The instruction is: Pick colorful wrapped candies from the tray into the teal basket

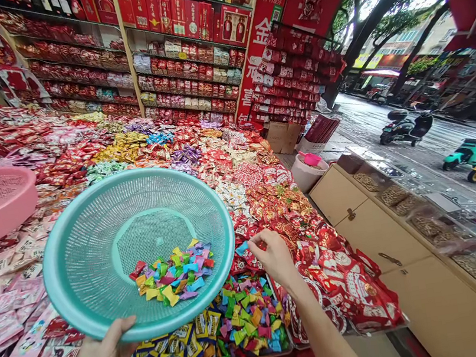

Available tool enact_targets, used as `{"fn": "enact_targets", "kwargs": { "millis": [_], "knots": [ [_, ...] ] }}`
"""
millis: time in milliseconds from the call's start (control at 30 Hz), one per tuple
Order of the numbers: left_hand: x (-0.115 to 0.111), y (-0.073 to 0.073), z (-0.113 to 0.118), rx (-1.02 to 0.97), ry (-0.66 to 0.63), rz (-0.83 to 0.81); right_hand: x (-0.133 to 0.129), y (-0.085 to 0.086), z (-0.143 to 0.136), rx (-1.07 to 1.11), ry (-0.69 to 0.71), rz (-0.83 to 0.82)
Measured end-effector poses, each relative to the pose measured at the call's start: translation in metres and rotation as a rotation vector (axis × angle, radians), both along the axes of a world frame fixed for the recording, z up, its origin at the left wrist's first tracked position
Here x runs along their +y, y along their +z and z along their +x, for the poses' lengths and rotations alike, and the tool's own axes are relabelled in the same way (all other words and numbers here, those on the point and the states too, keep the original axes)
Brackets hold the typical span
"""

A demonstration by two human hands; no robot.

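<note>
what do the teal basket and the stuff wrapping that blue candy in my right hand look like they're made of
Teal basket: most likely moulded plastic, semi-gloss, going by its smooth rounded rim and perforated wall.
Blue candy: wrapper perhaps plastic film or foil; it looks thin with crimped ends.

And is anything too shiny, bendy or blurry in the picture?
Head view: the street is pale with glare; the red sign leans, maybe from the wide lens; the far right edge goes dark and smeary; the teal basket looks fairly sharp.
</note>
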State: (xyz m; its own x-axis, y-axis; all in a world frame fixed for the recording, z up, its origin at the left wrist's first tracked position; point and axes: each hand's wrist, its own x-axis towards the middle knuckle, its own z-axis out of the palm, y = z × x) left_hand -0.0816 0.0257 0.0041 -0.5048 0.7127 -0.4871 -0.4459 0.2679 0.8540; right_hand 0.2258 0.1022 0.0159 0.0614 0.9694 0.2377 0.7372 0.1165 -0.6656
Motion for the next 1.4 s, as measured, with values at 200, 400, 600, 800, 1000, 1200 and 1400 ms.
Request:
{"fn": "enact_targets", "kwargs": {
  "millis": [200, 400, 600, 800, 1000, 1200, 1400],
  "knots": [
    [0.000, 0.002, 0.005, -0.018, -0.030, 0.003, 0.005, 0.007, -0.067, 0.195, 0.152, -0.003],
    [0.002, 0.010, 0.006, -0.027, -0.046, -0.004, 0.000, 0.001, -0.097, 0.211, 0.260, -0.060],
    [0.002, 0.006, -0.001, -0.022, -0.048, 0.005, -0.004, -0.013, -0.045, 0.258, 0.174, 0.050],
    [0.006, 0.003, -0.008, -0.034, 0.018, 0.013, -0.007, -0.083, 0.024, -0.182, 0.112, -0.291],
    [0.005, 0.004, -0.010, -0.018, 0.055, 0.008, -0.009, -0.122, 0.030, -0.389, 0.186, -0.477],
    [0.003, 0.007, -0.009, -0.021, 0.075, -0.002, -0.007, -0.123, 0.025, -0.429, 0.184, -0.503],
    [0.002, 0.010, -0.007, -0.005, 0.060, 0.017, -0.010, -0.126, 0.024, -0.438, 0.162, -0.491]
  ]
}}
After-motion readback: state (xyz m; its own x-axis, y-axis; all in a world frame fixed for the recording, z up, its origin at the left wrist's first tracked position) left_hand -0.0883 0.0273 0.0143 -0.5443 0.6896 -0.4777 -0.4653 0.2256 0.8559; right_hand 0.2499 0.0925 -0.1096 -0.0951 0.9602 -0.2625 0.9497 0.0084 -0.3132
